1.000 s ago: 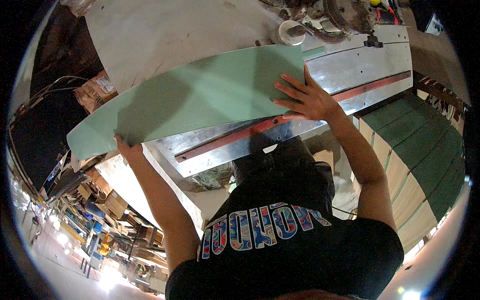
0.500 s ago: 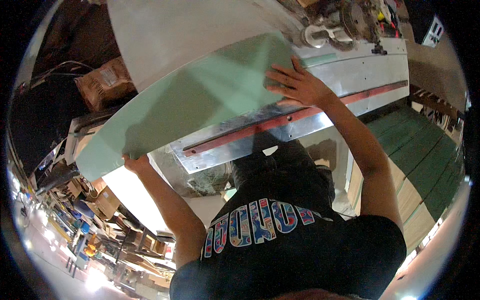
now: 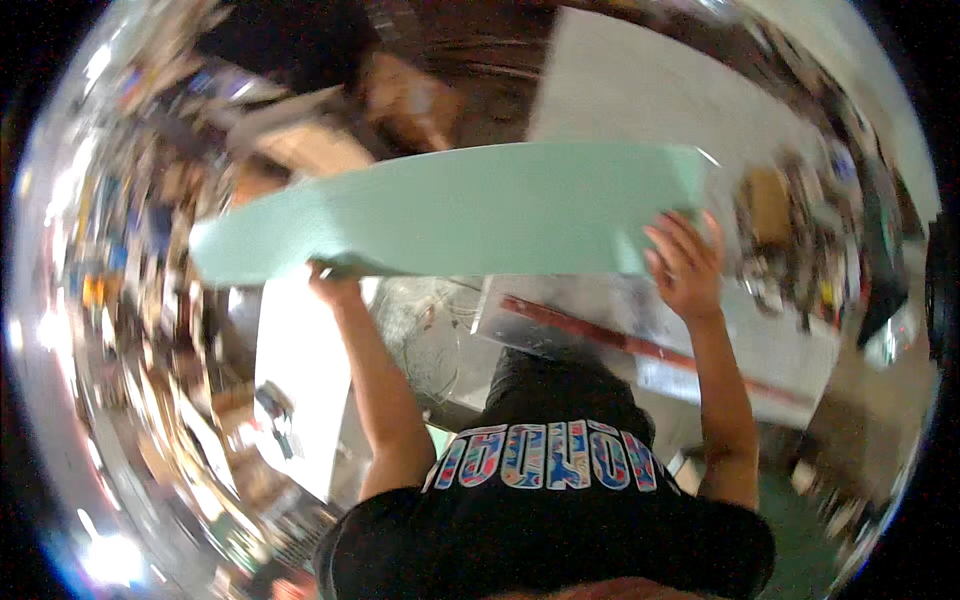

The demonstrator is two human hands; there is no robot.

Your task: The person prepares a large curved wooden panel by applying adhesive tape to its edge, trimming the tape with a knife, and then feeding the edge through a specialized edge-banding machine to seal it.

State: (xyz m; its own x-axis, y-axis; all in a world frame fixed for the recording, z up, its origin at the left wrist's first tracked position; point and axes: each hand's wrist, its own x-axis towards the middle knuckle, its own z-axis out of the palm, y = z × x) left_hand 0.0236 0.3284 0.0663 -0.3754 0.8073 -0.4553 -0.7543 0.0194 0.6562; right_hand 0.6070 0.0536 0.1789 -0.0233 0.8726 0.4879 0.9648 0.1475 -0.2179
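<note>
Partly over the table (image 3: 780,340), the board (image 3: 480,215) is extending lengthwise left to right, narrow end leftward. The left hand (image 3: 336,287) is clasping its near edge; the right hand (image 3: 690,270) is lying spread atop it.

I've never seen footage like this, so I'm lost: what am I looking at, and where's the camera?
There's no robot: these are a person's two bare hands. A wide fisheye camera on the person's head looks down, so straight edges bend. The left hand grips the near edge of a long, pale green board; the right hand rests on it near its right end. Below the board in the picture is a metal table with a red strip along it.
</note>
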